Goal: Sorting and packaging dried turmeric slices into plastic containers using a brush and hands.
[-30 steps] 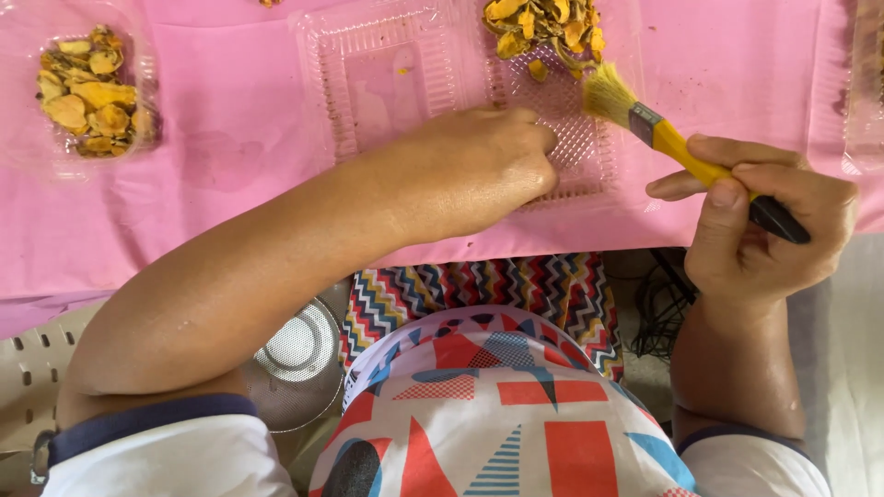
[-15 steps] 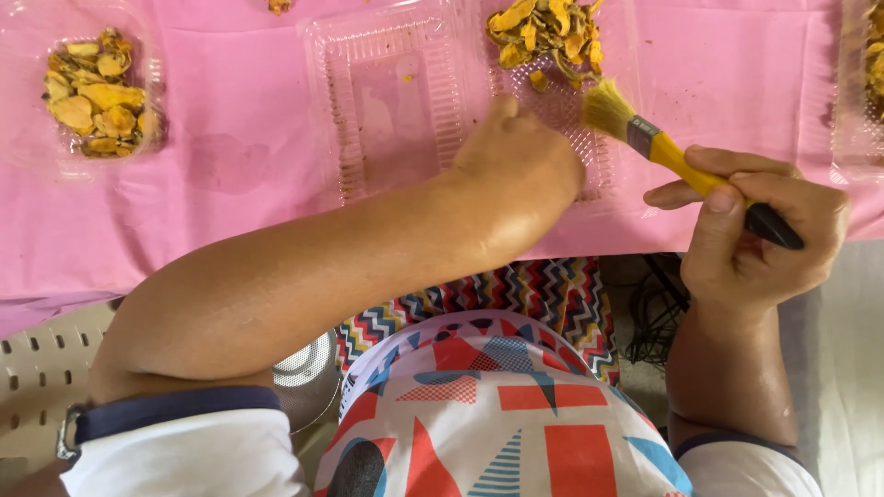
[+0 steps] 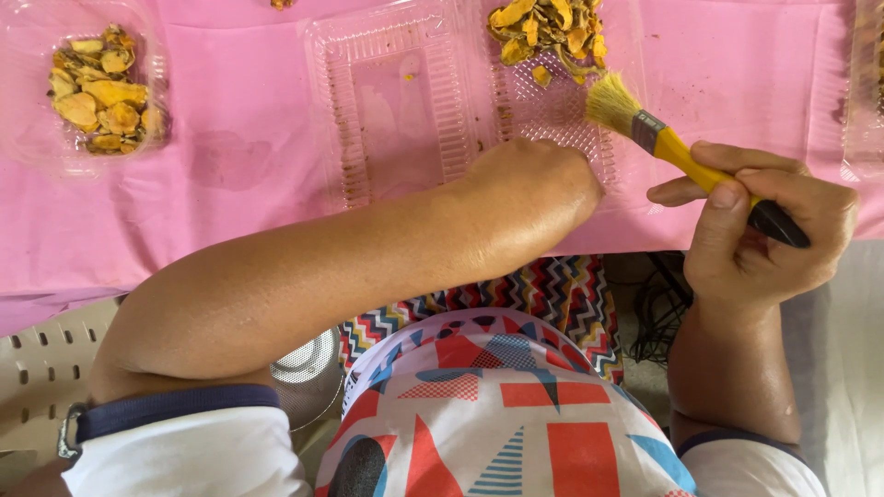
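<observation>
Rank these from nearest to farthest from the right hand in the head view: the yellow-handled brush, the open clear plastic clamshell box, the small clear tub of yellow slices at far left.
1. Yellow-handled brush: gripped in the right hand.
2. Open clear plastic clamshell box: centre, under the left hand.
3. Small clear tub of yellow slices: far left.

Bare pink cloth (image 3: 239, 166) open left, clamshell tray (image 3: 396, 101) blocking centre

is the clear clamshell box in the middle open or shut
Open: the clamshell box lies spread flat, its empty lid half beside the half holding yellow pieces.
</observation>
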